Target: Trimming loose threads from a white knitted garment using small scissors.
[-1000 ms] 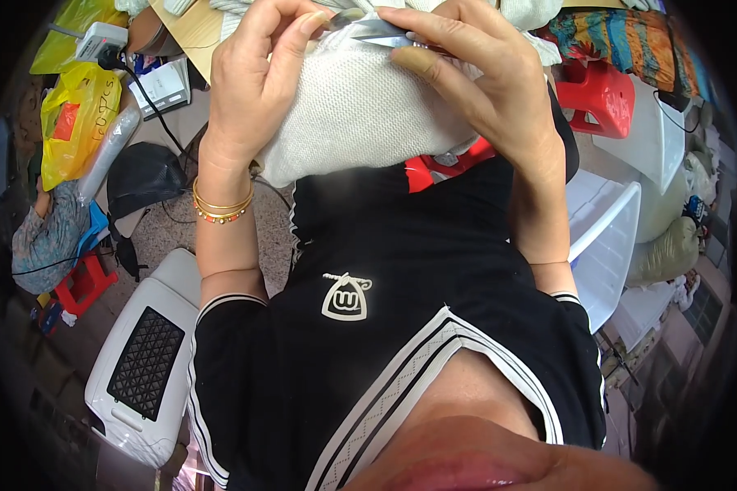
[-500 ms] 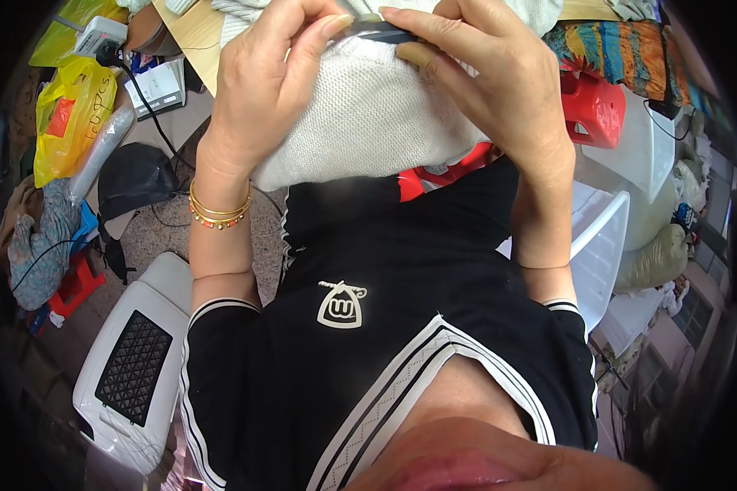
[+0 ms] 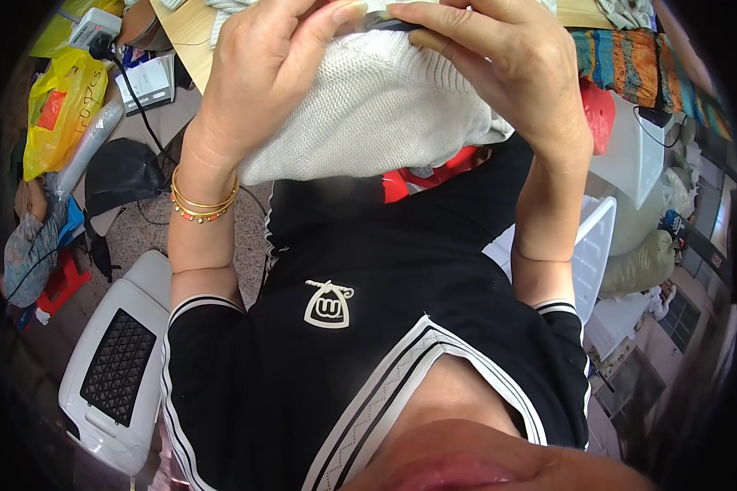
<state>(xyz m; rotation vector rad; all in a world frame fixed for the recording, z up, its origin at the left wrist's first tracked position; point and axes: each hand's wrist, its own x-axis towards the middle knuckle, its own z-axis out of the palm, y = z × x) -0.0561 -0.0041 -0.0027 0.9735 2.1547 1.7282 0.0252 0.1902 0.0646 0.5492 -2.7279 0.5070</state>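
Wooden table; two grips, one tool, cream knit.

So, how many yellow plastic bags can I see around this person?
2: both left of the person's bare left hand. One yellow bag bears a red patch; another yellow bag is above it, partly behind a white plastic socket block. Others may be hidden.

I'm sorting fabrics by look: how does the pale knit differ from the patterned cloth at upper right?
The pale knit is plain off-white; the patterned cloth mixes orange, blue and dark tones. The knit is held up between the left hand and right hand, whereas the cloth sits apart from both hands. Both are fabric.
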